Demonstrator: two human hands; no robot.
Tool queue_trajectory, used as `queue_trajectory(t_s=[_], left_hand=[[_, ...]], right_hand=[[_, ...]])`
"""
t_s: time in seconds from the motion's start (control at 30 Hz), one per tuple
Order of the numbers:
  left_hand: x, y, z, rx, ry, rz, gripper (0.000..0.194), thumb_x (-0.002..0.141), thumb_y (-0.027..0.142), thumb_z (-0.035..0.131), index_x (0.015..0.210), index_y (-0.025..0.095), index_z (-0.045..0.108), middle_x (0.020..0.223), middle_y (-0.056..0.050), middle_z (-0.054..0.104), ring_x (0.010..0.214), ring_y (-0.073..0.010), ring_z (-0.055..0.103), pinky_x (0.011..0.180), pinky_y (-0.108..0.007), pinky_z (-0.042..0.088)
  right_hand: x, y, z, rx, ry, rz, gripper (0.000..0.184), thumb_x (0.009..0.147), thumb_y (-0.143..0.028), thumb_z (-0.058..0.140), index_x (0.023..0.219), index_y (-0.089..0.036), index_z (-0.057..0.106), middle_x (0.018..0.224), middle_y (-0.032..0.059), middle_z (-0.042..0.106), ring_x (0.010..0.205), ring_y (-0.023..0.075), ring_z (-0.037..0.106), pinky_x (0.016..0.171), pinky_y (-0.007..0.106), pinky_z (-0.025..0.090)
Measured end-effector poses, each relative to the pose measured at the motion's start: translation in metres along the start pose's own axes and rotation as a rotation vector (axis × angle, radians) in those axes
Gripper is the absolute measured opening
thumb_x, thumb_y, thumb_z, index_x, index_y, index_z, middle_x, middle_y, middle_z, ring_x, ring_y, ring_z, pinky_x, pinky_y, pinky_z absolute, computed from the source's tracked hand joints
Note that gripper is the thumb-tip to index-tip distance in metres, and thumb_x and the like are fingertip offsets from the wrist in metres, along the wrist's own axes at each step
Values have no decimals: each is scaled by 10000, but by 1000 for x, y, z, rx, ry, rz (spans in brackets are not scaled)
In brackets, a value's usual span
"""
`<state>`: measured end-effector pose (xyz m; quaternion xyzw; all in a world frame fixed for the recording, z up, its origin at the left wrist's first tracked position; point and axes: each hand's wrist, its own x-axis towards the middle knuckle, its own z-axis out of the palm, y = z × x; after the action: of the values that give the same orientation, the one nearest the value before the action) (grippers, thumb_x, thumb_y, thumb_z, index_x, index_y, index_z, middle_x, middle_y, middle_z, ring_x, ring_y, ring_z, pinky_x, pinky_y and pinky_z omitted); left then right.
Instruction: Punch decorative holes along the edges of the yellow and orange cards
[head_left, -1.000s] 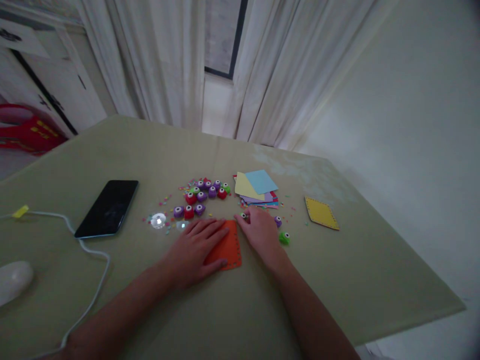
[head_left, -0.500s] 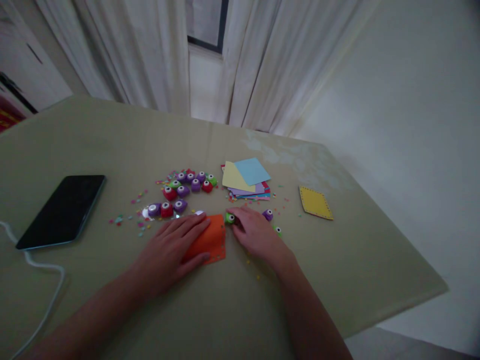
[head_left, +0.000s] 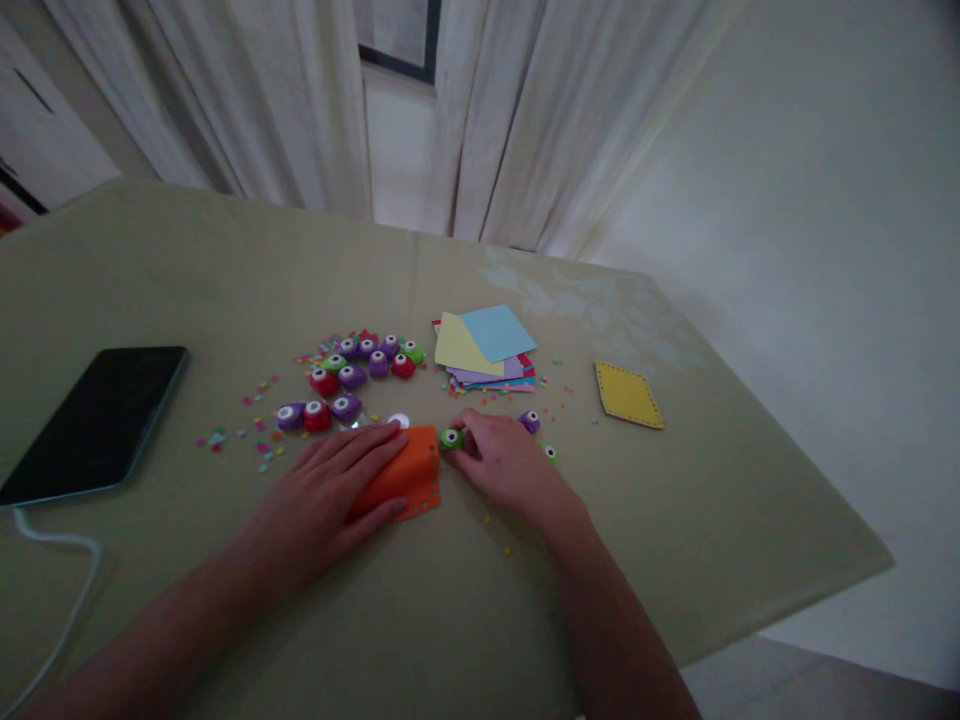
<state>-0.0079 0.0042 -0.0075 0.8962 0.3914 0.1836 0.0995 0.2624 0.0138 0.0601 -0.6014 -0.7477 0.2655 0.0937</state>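
Observation:
My left hand (head_left: 334,490) lies flat on a sheet of orange paper (head_left: 397,475), fingers stretched out. Small punched holes run along the paper's right and lower edges. At the upper right corner, my right hand (head_left: 502,460) pinches a small green craft punch (head_left: 451,439) with a round eye-like button. It sits right against the paper's edge; whether the paper is inside its slot I cannot tell. A purple punch (head_left: 530,421) and another green punch (head_left: 550,454) lie just beyond my right hand. A white round piece (head_left: 400,421) shows behind the left fingertips.
Several red, purple and green punches (head_left: 379,363) stand at the back left among scattered confetti (head_left: 217,437). Behind my right hand is a stack of coloured paper (head_left: 487,345). A yellow hole-edged sheet (head_left: 628,395) lies right. A tablet (head_left: 97,420) with a white cable (head_left: 64,540) lies left.
The view has shifted slightly, so everything sits a little further left and higher. The green punch in my right hand has turned slightly, its eye now facing up more. My left hand stays on the paper.

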Motion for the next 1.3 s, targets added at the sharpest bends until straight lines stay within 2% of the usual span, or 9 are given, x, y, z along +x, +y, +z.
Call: queue_trajectory(t_s=[0.17,0.27,0.37,0.73,1.3], left_hand=[[-1,-1,0,0,3,4,651,1074,635,533,1609,265,513,1664,-76,535,1463,-332,547,1221,-506,424],[-1,0,-1,0,-5,4,642,1083,624,523,1612,261,505,1669,-79,529,1465,-326,543,1225,-507,415],[1,0,-1,0,-7,3,630,1086,629,509,1596,258,524,1661,-82,539,1454,-326,550,1223,-507,414],[2,2,-3,-4,-18,-3,631,1089,640,499,1586,253,539,1659,-83,542,1465,-325,546,1234,-499,402],[2,1,-1,-5,-8,-3,644,1089,640,487,1592,243,545,1653,-92,548,1459,-331,552,1231,-513,419]], right_hand=[[2,6,3,157,13,52,124,903,-180,744,1027,-177,743,812,24,764,724,168,671,666,270,420],[3,8,4,192,21,53,69,900,-214,757,952,-171,739,791,21,750,707,157,659,645,265,412],[4,9,4,199,35,41,97,905,-258,769,918,-166,739,769,15,735,691,149,637,635,264,401],[3,9,2,249,29,24,133,883,-283,787,930,-165,747,770,6,724,685,138,632,636,257,426],[2,9,3,224,47,-12,148,897,-303,778,938,-164,748,761,5,720,694,142,626,646,257,398]])
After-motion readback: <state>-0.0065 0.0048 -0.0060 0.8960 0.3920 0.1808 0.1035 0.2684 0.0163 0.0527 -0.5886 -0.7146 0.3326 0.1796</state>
